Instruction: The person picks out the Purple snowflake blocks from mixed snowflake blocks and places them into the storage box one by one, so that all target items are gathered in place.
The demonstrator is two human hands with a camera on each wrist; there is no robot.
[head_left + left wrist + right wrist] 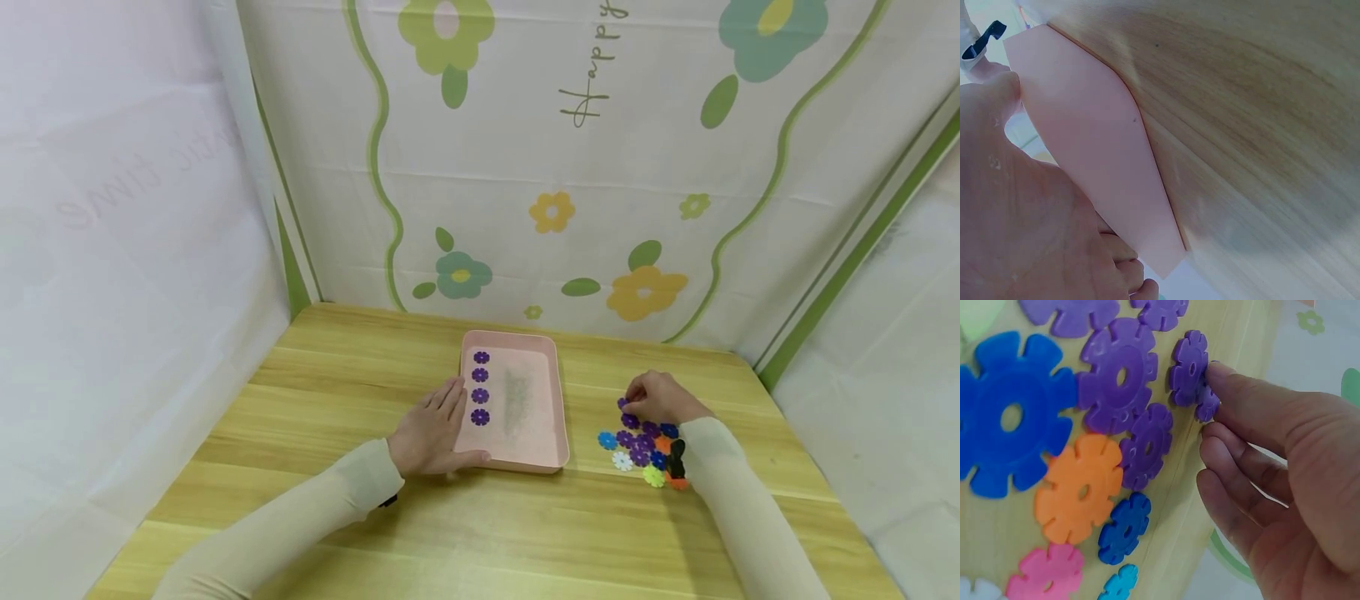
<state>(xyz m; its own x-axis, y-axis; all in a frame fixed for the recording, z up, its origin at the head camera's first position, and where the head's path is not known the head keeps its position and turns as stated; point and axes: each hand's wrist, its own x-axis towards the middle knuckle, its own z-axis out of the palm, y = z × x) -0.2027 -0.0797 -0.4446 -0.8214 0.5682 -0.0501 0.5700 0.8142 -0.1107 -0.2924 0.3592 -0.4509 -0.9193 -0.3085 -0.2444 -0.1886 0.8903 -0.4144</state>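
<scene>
We pinch a purple flower disc [1208,407] in our right hand [660,398], beside the loose discs [641,455] on the tabletop [510,533]. It should feel light, stiff and smooth, so its edge is best to hold. Our left hand [429,432] rests, fingers straight, against the pink tray [538,375].

The discs [1100,387] look like moulded plastic, smooth and mildly glossy, with soft highlights on the left purple one. The tray [534,437] also seems plastic, its outer wall smooth and nearly matt (a grey patch [517,398] on its floor looks grainy). The desk [525,542] has a wood-grain surface with a low sheen. The far cloth [480,158] is matt and lightly creased; the sleeves [315,500] are matt fabric.
</scene>
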